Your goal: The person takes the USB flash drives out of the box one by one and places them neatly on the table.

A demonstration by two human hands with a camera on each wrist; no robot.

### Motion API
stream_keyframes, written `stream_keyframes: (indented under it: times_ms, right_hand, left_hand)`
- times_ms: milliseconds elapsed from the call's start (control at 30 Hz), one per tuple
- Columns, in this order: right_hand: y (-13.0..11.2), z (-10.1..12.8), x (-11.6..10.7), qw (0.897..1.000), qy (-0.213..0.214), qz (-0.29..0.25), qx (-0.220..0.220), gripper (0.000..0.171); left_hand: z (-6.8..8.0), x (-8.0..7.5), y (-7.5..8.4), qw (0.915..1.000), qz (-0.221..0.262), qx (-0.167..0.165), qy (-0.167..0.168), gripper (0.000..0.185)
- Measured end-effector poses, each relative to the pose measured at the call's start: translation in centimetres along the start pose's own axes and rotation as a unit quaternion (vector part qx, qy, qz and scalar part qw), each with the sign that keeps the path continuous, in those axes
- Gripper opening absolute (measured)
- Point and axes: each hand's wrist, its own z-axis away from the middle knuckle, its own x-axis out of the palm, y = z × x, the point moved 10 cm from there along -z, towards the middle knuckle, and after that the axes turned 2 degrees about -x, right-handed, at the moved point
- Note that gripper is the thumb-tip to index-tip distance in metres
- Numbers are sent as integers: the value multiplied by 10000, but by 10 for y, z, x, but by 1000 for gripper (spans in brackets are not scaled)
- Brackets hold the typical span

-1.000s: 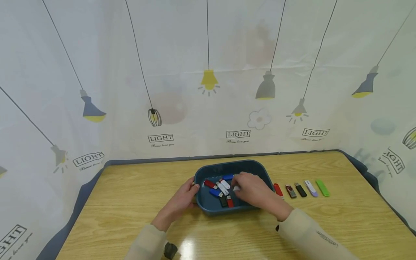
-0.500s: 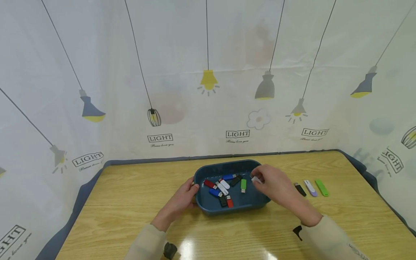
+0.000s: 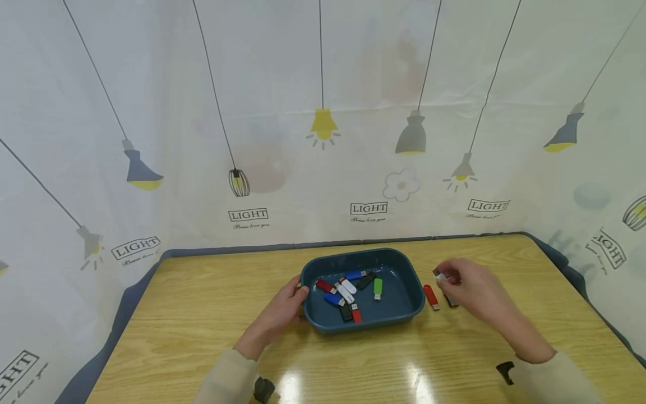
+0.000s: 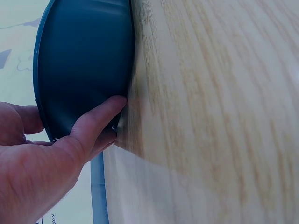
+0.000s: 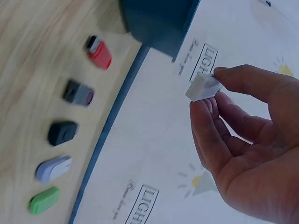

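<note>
My left hand [image 3: 282,307] grips the left end of a dark blue plastic tray [image 3: 375,324], thumb over the rim and fingers on the outside, as the left wrist view also shows. Several USB sticks lie in the tray, among them a green USB stick [image 3: 378,288], a dark red one [image 3: 325,286] and two white ones. Right of the tray, my right hand [image 3: 476,292] is raised over the table and pinches a white USB stick [image 5: 204,87] between thumb and fingertips. Under it in the head view, most of a row of USB sticks is hidden.
In the right wrist view the row on the table has a red USB stick [image 5: 99,54], a grey swivel one [image 5: 78,93], a black one [image 5: 62,133], a pale lilac one [image 5: 53,168] and a green one [image 5: 44,200]. A lamp-patterned curtain [image 3: 313,168] hangs behind.
My right hand has lifted a white USB stick out of the tray and carried it right, past the rim, over the row. My left hand has stayed on the tray.
</note>
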Motion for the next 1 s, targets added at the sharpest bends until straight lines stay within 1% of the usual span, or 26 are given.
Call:
stream_keyframes:
  times_ms: [300, 467, 600, 800, 1000]
  right_hand:
    - [46, 12, -10, 9990, -203, 191, 361, 29]
    - [71, 18, -16, 9979, -211, 235, 574, 34]
    - [88, 22, -20, 9963, -230, 405, 728, 38]
    - [113, 31, -19, 9934, -410, 550, 924, 42]
    - [138, 40, -18, 9890, -611, 690, 1161, 43]
  left_hand:
    - [0, -1, 0, 10000, -45, -41, 34, 55]
    - [1, -1, 0, 9999, -33, -75, 66, 55]
    - [2, -1, 1, 9999, -28, -66, 84, 55]
    - [3, -1, 1, 9999, -51, -28, 94, 55]
    - [3, -1, 1, 9999, -66, -46, 115, 55]
